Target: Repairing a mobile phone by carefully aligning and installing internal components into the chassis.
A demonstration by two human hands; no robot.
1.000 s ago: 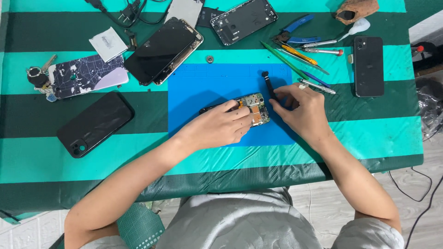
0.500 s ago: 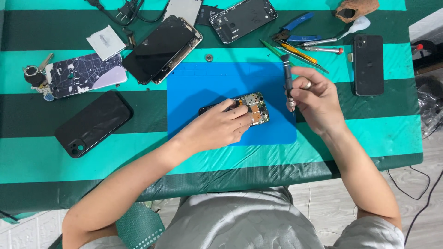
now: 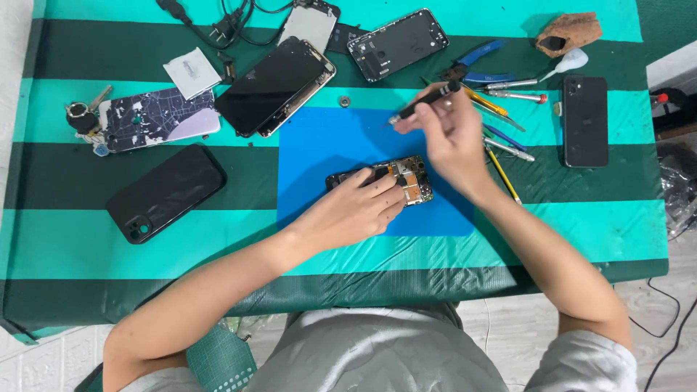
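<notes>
A small phone circuit board (image 3: 410, 178) lies on a blue work mat (image 3: 319, 145) in the middle of the striped table. My left hand (image 3: 356, 210) rests on the board and pins its left part down with the fingertips. My right hand (image 3: 450, 138) is raised above the mat's upper right part and grips a thin black screwdriver (image 3: 421, 104). The screwdriver points left, its tip over the mat and apart from the board.
Several hand tools (image 3: 501, 94) lie right of the mat, beside a black phone (image 3: 585, 120). Above the mat lie an opened phone (image 3: 276, 86), a phone frame (image 3: 397, 43) and a small ring (image 3: 344, 101). At left lie a black case (image 3: 165, 192) and a patterned case (image 3: 156, 118).
My right hand has lifted from beside the board and swung up and left with the screwdriver, which now lies nearly level. My left hand stays on the board.
</notes>
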